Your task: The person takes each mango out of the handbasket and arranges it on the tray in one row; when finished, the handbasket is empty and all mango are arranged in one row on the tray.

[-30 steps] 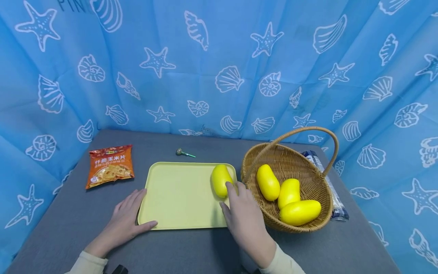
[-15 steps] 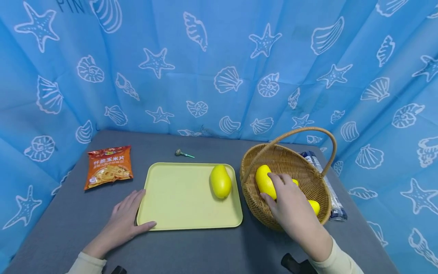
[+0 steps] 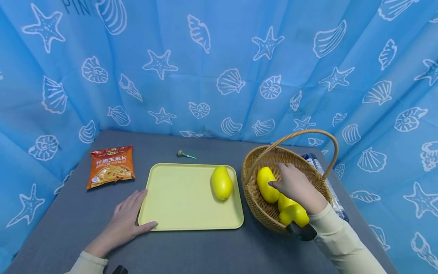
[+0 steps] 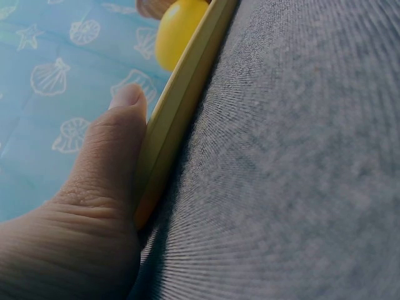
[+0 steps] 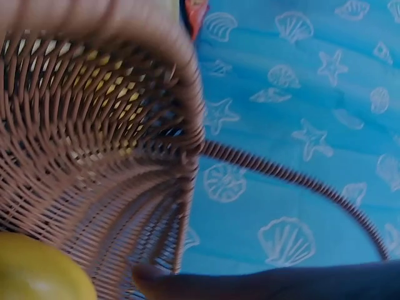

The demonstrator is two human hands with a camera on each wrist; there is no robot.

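Observation:
My left hand (image 3: 124, 219) rests at the near left corner of a pale yellow tray (image 3: 184, 198), its fingers along the left side and the thumb (image 4: 119, 134) against the front edge. One yellow mango (image 3: 221, 182) lies on the tray's right part. My right hand (image 3: 297, 185) reaches inside a brown wicker basket (image 3: 254, 207), its thumb beside an upright mango (image 3: 268, 184). Nothing shows in its grasp, though its far fingers are hidden. Two more mangoes lie below, partly covered by the wrist; one mango (image 5: 40, 269) shows in the right wrist view.
The basket's tall handle (image 3: 304, 131) arches over its opening. Behind it lies a blue and white packet (image 3: 337, 203). An orange snack bag (image 3: 111, 167) lies at the left, and a lollipop (image 3: 184, 154) lies beyond the tray. A blue shell-print curtain (image 3: 205, 95) hangs behind the table.
My right hand has gone from the mango on the tray rightward into the basket, then deeper over the mangoes there. The left hand has stayed at the tray's corner.

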